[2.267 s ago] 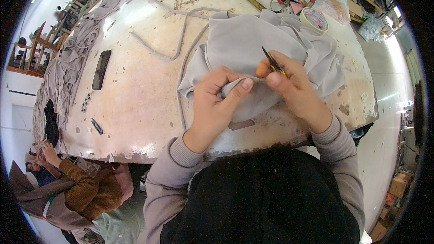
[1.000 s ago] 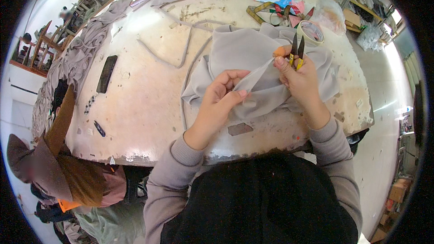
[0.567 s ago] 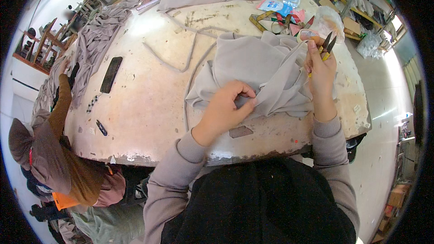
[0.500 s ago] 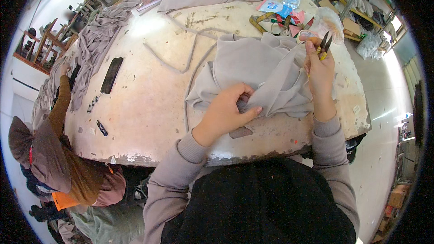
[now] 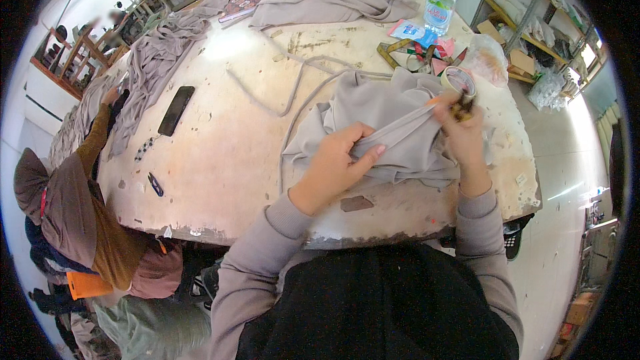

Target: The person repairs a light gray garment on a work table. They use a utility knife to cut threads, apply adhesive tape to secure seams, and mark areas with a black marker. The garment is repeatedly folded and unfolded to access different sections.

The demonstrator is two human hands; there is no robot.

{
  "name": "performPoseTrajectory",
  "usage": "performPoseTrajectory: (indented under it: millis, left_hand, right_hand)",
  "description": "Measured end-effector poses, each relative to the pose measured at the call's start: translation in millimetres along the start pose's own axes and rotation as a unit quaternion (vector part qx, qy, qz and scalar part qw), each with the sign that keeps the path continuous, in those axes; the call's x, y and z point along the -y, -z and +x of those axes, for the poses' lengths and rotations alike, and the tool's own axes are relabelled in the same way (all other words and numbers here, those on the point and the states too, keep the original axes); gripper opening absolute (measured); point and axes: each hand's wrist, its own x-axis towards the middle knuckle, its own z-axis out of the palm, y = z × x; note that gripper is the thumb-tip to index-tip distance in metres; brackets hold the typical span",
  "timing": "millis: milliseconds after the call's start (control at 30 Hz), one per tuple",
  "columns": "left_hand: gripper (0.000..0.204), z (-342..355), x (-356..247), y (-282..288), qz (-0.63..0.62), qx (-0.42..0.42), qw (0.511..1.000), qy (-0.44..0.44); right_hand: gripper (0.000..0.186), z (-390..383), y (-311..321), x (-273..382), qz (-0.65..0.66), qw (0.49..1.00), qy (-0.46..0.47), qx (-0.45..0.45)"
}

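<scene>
A pile of soft grey fabric (image 5: pixel 360 100) lies bunched on the worn pale table (image 5: pixel 233 187). My left hand (image 5: pixel 337 163) pinches a narrow folded length of it (image 5: pixel 403 127) at the lower left, thumb and fingers closed on it. The other end of that stretched fold is in my right hand (image 5: pixel 463 133), which also holds dark-bladed scissors with yellow handles (image 5: pixel 465 108), blurred by motion. An orange covering (image 5: pixel 435 101) shows on a right finger. Just behind that hand is a roll of tape (image 5: pixel 455 79), partly hidden.
Phone (image 5: pixel 177 110), thread snips (image 5: pixel 155 185), fabric cords (image 5: pixel 280 110), tangled tools (image 5: pixel 393 52), water bottle (image 5: pixel 440 13) and plastic bag (image 5: pixel 487 60) lie or stand around. A co-worker (image 5: pixel 67 207) reaches toward a fabric heap (image 5: pixel 140 87) at the left. Shelving (image 5: pixel 533 33) stands right.
Since half a second ago my right hand has come down with the scissors, and the fold between my hands is pulled taut. Over two seconds, my hands have moved farther apart along the fabric.
</scene>
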Motion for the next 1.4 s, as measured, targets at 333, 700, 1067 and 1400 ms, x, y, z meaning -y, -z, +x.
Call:
performPoseTrajectory:
  millis: [333, 700, 1067, 1400]
  left_hand:
    - [0.032, 113.4, 19.9, 59.5, 0.421, -0.037, 0.906, -0.009]
    - [0.023, 96.2, -57.0, 109.3, 0.187, 0.218, 0.958, 0.029]
    - [0.012, 13.6, 41.3, 83.2, -0.162, 0.091, 0.974, 0.132]
    - [0.024, 0.3, 30.8, 56.4, -0.238, 0.045, 0.96, 0.139]
  right_hand:
    - [0.022, 37.3, 82.3, 9.1, 0.296, 0.883, 0.038, -0.362]
    - [0.024, 46.4, 105.7, 1.2, 0.334, 0.867, -0.012, -0.37]
    - [0.02, 47.7, 121.7, -32.8, 0.258, 0.917, -0.081, -0.292]
    - [0.033, 28.2, 33.2, -5.4, -0.221, 0.961, -0.035, -0.165]
